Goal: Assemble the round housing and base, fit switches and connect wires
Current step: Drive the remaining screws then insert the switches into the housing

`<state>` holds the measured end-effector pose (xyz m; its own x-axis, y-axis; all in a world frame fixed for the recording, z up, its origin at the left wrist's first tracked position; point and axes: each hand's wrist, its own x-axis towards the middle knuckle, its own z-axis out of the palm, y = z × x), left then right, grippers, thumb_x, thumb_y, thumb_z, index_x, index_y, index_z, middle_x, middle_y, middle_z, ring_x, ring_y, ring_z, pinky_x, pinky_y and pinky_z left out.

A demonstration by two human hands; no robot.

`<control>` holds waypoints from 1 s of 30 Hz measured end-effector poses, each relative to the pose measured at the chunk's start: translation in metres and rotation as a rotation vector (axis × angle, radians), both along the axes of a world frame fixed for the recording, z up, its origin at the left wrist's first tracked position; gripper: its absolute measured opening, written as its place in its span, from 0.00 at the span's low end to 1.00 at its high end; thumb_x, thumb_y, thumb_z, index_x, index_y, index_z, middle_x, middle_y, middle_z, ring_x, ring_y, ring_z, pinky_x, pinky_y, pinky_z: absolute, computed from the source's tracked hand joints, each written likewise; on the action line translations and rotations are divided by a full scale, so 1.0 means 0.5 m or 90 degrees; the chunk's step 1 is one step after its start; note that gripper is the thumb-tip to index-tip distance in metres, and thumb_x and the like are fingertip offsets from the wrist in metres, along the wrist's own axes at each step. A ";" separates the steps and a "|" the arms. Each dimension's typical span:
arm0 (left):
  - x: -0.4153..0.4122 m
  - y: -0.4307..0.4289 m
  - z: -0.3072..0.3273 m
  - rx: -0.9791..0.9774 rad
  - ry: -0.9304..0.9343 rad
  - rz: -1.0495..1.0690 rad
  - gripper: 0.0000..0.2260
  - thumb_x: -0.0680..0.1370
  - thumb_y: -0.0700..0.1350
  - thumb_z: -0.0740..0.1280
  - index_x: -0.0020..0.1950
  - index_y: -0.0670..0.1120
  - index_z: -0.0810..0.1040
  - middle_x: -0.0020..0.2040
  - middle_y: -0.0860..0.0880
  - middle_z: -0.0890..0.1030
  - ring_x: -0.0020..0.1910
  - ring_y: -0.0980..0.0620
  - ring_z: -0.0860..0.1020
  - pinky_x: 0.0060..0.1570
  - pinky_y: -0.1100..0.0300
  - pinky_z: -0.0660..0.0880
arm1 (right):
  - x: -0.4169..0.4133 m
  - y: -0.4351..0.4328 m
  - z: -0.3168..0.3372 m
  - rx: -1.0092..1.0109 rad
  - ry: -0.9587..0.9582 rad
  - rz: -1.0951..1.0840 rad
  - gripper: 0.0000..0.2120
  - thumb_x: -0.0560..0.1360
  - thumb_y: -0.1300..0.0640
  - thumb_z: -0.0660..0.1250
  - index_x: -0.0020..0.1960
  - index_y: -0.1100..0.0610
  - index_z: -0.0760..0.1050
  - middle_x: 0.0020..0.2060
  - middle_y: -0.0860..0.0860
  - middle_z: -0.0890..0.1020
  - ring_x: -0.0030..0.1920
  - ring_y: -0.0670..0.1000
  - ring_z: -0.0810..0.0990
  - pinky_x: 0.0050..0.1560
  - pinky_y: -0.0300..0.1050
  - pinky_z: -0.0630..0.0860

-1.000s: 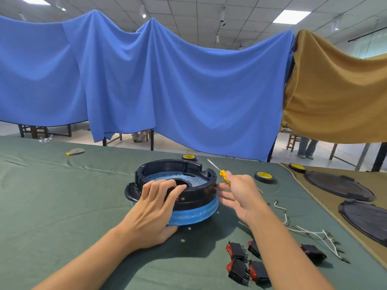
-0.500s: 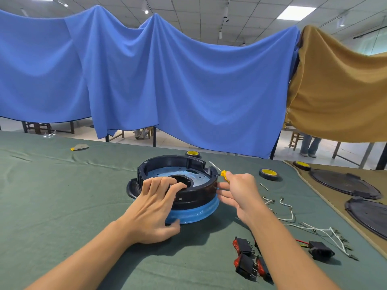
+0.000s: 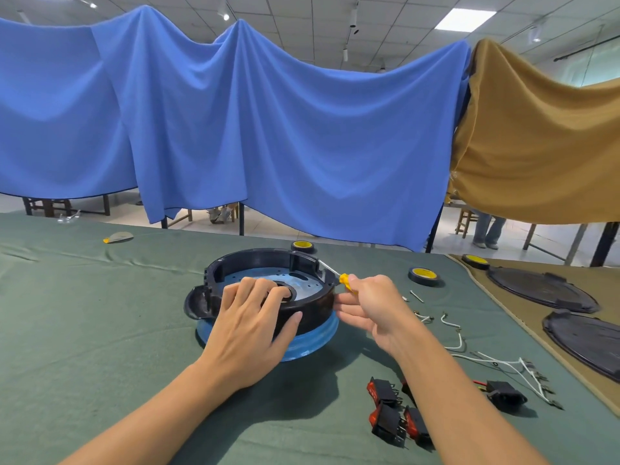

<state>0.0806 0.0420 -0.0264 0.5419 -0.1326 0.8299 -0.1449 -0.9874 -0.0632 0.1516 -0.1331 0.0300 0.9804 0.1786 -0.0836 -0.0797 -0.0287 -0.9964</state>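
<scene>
Housing (image 3: 317,305) sitting on base (image 3: 315,344), mid tabletop (image 3: 100,330). Left grip (image 3: 245,333) lying over housing's near rim; right grip (image 3: 375,307) holding screwdriver (image 3: 345,283) just right of it. Switches (image 3: 385,421) lying near right; wires (image 3: 510,364) lying right of them; tape rolls (image 3: 423,275) sitting behind housing.

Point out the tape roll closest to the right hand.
The roll on the green cloth just right of the right hand holding the screwdriver; the others lie farther: one behind the round housing, one on the tan cloth.
</scene>
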 end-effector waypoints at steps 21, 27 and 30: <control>0.049 -0.074 0.004 0.102 -0.079 0.131 0.07 0.68 0.39 0.75 0.46 0.44 0.85 0.35 0.46 0.79 0.35 0.43 0.78 0.33 0.52 0.72 | 0.013 -0.015 -0.056 -0.805 -0.215 -0.031 0.12 0.76 0.48 0.64 0.55 0.54 0.74 0.57 0.56 0.78 0.56 0.61 0.77 0.44 0.48 0.68; 0.057 -0.079 0.001 0.124 -0.065 0.168 0.08 0.69 0.40 0.73 0.47 0.45 0.84 0.33 0.47 0.77 0.35 0.44 0.76 0.35 0.52 0.69 | 0.092 -0.079 0.002 -0.721 -0.219 -0.020 0.13 0.77 0.48 0.63 0.45 0.58 0.77 0.44 0.57 0.79 0.46 0.59 0.78 0.47 0.51 0.76; 0.055 -0.080 0.003 0.121 -0.052 0.183 0.06 0.69 0.40 0.73 0.44 0.47 0.83 0.32 0.48 0.77 0.35 0.44 0.75 0.35 0.53 0.67 | 0.139 -0.121 0.010 -0.735 -0.255 -0.052 0.10 0.79 0.59 0.62 0.53 0.58 0.81 0.50 0.57 0.83 0.51 0.58 0.79 0.54 0.55 0.78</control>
<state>0.1081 0.0021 -0.0251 0.5121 -0.1407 0.8473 0.1511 -0.9563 -0.2501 0.2211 -0.1936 0.0349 0.9779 0.1364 0.1586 0.1842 -0.9210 -0.3434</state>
